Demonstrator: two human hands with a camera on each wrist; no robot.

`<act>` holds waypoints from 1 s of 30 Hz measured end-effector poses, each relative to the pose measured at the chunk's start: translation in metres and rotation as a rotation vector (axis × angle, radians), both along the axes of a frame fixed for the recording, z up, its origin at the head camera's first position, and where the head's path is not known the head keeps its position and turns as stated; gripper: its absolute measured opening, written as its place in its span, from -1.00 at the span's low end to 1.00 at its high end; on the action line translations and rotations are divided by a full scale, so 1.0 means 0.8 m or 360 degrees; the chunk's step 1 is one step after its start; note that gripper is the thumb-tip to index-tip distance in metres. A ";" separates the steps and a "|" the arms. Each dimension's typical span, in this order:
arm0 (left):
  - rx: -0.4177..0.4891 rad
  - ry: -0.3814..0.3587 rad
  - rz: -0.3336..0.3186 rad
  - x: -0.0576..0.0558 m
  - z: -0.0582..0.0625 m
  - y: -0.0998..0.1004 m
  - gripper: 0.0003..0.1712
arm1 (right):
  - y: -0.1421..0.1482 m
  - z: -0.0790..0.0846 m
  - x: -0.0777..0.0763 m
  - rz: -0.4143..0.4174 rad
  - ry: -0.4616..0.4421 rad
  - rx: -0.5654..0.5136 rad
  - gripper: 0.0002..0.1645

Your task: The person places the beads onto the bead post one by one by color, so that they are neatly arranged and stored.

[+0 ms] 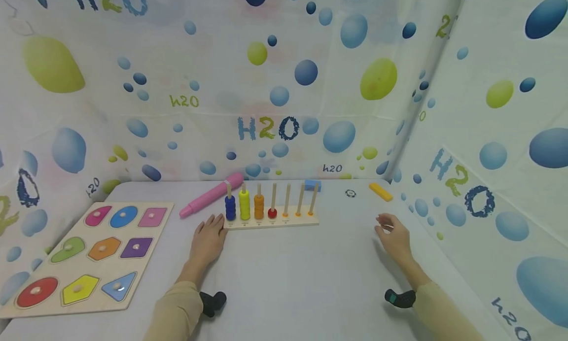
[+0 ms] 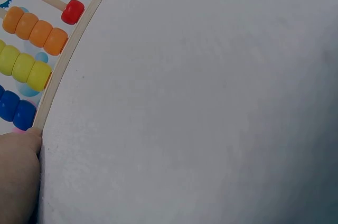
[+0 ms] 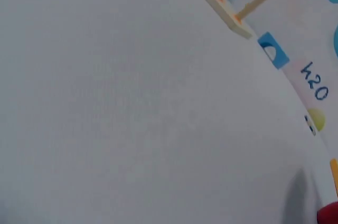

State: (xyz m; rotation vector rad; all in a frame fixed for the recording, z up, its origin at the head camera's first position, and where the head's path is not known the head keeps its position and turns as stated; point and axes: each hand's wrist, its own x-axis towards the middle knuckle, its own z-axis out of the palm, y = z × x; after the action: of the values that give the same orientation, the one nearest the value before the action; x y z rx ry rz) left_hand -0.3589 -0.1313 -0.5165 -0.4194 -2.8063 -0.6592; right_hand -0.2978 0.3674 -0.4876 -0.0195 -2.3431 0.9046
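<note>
A wooden counting rack (image 1: 270, 224) with upright pegs stands in the middle of the table. From the left, its pegs carry blue beads (image 1: 230, 208), yellow beads (image 1: 244, 205), orange beads (image 1: 259, 207) and one red bead (image 1: 272, 213); three pegs on the right bear none. My left hand (image 1: 208, 240) lies palm down with its fingers extended, touching the rack's left end. To the right of the rack, my right hand (image 1: 395, 237) has its fingers bent toward the thumb. A red, rounded bead-like piece (image 3: 328, 213) shows at the right wrist view's corner, mostly cut off.
On the left lies a wooden shape puzzle board (image 1: 95, 252) with several coloured knobbed pieces. A pink marker-shaped tube (image 1: 210, 195) rests behind my left hand. A blue block (image 1: 312, 185) sits behind the rack, and a yellow block (image 1: 380, 191) beyond my right hand. Printed curtains enclose the table.
</note>
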 end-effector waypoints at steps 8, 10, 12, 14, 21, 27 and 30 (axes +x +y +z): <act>-0.0017 0.0015 0.0020 -0.001 0.006 -0.005 -0.47 | 0.032 -0.005 0.026 -0.0035 -0.0055 0.0060 -0.66; -0.0011 0.0006 0.0021 -0.001 0.006 -0.005 -0.47 | 0.037 -0.008 0.028 -0.0021 -0.0067 0.0111 -0.64; -0.0009 -0.0009 0.0021 -0.001 0.004 -0.005 -0.47 | 0.042 -0.012 0.028 0.0005 -0.0071 0.0202 -0.63; -0.0014 -0.0018 0.0019 -0.002 0.002 -0.005 -0.46 | 0.045 -0.016 0.030 0.0048 -0.0061 0.0301 -0.62; -0.0009 -0.0004 0.0010 -0.005 -0.004 -0.002 -0.46 | 0.051 -0.022 0.032 0.0076 -0.0135 0.0506 -0.63; -0.0020 -0.0027 0.0014 -0.001 -0.003 0.001 -0.46 | 0.053 -0.022 0.033 0.0054 -0.0204 0.0508 -0.67; -0.0021 -0.0020 0.0018 0.001 -0.001 0.001 -0.47 | 0.053 -0.021 0.031 0.0051 -0.0171 0.0474 -0.66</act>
State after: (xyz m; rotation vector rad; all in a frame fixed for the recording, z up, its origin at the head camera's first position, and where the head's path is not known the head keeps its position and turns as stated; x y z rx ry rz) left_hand -0.3579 -0.1301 -0.5176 -0.4032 -2.8240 -0.6437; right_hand -0.2727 0.4097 -0.5046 0.0939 -2.5630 0.5737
